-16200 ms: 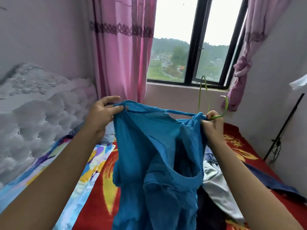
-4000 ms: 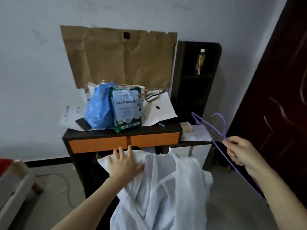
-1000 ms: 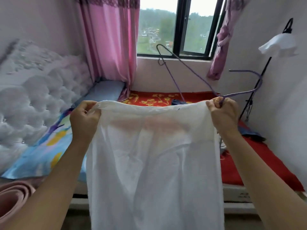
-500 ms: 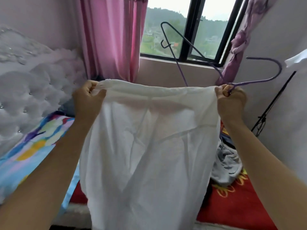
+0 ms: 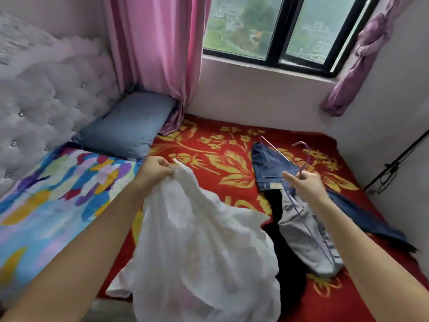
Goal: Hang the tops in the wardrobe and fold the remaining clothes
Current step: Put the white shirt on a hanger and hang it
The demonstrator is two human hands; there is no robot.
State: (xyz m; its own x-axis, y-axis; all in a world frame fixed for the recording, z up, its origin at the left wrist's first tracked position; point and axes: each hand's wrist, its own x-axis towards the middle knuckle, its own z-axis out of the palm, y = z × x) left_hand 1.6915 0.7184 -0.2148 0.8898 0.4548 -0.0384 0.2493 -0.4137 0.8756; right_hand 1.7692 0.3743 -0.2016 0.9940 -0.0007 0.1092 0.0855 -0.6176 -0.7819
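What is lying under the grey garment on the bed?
A black garment pokes out below the left edge of the grey garment, on the red blanket. Whatever lies beneath its middle is covered.

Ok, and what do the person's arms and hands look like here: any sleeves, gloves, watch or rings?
The left forearm and right forearm are bare down to the frame's lower edge, with no sleeve or cuff showing. The left hand and right hand are ungloved. No watch, bracelet or ring is visible on either.
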